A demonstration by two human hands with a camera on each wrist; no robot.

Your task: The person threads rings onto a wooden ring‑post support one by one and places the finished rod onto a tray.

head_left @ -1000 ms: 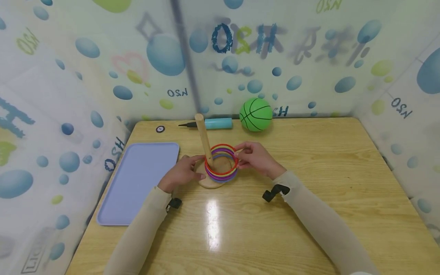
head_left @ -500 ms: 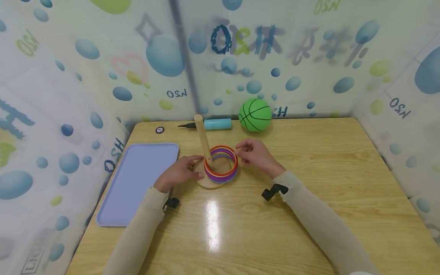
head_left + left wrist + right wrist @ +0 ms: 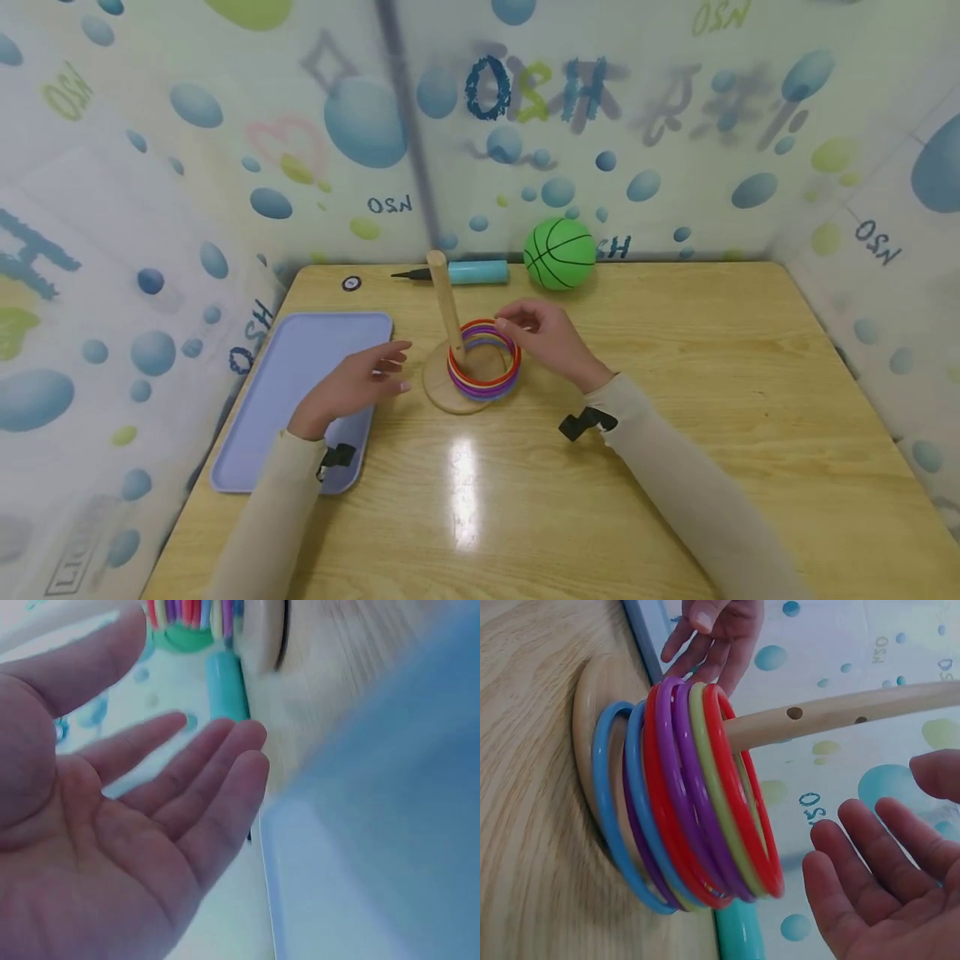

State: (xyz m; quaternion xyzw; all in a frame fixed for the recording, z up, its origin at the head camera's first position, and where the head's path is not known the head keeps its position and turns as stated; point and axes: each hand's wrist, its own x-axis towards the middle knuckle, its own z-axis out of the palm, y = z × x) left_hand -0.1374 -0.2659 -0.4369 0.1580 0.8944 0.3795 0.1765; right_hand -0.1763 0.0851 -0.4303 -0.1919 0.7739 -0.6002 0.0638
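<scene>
Several thin plastic rings (image 3: 483,390) in red, yellow-green, purple and blue are stacked around an upright wooden peg (image 3: 446,304) on a round wooden base (image 3: 439,392). The stack sits off centre, with the peg at its left side. My left hand (image 3: 351,390), empty with fingers extended, is over the tray's right edge, apart from the base. Close to the top red ring (image 3: 736,802), on the right side of the stack, hovers my right hand (image 3: 553,342). In the right wrist view its fingers (image 3: 870,877) are loose, and a gap separates them from the rings.
A lavender tray (image 3: 300,367) lies at the left of the wooden table (image 3: 637,500). Behind the peg are a light-blue hand pump (image 3: 477,272) with a black nozzle and a green ball (image 3: 559,254). A small dark round disc (image 3: 351,283) lies at the back left.
My left hand has drawn back leftward from the base and rings, its fingers spreading. My right fingers have come off the rings and shifted slightly up and left. The stack stays in place.
</scene>
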